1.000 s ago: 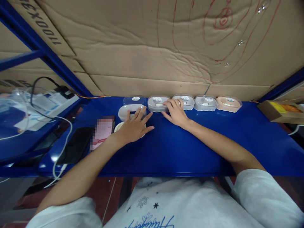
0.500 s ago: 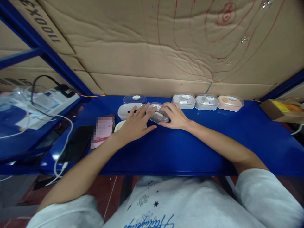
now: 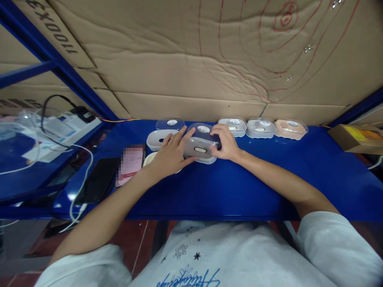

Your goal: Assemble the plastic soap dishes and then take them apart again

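My right hand [image 3: 222, 143] grips the right side of a clear lid [image 3: 204, 129] with a round sticker. Under and in front of the lid is a grey oval container [image 3: 200, 150] with a small slot. My left hand [image 3: 173, 153] has its fingers spread, fingertips at the left side of that container. Left of it, partly behind my left hand, lies a white oval piece [image 3: 154, 140] with a dark slot, and a clear lid [image 3: 163, 124] stands behind it. A cream piece [image 3: 149, 158] is mostly hidden under my left hand.
Along the back stand three lidded containers, two greyish [image 3: 237, 127] [image 3: 261, 129] and one peach [image 3: 291, 130]. A cardboard box [image 3: 356, 139] is at the right. A pink-screened phone [image 3: 131, 165], a black phone [image 3: 97, 179] and white cables lie at the left.
The clear lid between my hands has been raised and tilted back off the grey container, with my right hand on it. My left hand has barely moved.
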{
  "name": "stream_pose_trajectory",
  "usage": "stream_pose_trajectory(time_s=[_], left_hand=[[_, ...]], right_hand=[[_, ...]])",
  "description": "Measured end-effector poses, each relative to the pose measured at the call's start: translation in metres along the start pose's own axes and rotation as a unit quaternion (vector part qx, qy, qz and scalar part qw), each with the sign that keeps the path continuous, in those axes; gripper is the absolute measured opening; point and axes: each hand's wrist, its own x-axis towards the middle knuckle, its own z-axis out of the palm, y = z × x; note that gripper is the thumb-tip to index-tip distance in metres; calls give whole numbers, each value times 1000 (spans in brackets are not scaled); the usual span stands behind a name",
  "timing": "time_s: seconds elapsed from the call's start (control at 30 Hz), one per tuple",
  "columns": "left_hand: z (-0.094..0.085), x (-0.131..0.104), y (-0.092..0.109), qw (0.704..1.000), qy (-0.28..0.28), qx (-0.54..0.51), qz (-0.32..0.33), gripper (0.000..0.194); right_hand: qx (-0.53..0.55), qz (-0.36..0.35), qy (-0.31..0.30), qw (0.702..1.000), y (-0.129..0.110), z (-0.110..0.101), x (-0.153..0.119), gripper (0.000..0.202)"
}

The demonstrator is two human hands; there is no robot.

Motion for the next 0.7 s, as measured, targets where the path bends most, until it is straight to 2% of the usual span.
stream_pose_trajectory(time_s=[0.1, 0.17, 0.27, 0.43, 0.53, 0.6, 0.7], left_hand=[[-4, 0, 0, 1000, 25, -11, -3, 95], [-7, -1, 0, 998, -9, -22, 52, 73], [-10, -3, 2, 982, -94, -48, 156, 42], [-14, -7, 13, 960, -127, -114, 221, 26], [-18, -11, 22, 941, -156, -176, 244, 16], [-20, -13, 28, 933, -162, -196, 255, 15], [-20, -16, 35, 928, -155, -203, 272, 14]], right_hand=[[-27, 58, 49, 997, 9, 0, 4, 47], [-23, 66, 40, 997, 12, 1, 5, 45], [1, 53, 18, 998, 12, 3, 6, 42], [22, 33, 2, 999, 10, 6, 6, 38], [28, 19, -24, 999, 12, 8, 5, 36], [20, 7, -64, 998, 13, 10, 4, 34], [-27, 5, -122, 992, 14, 11, 2, 47]])
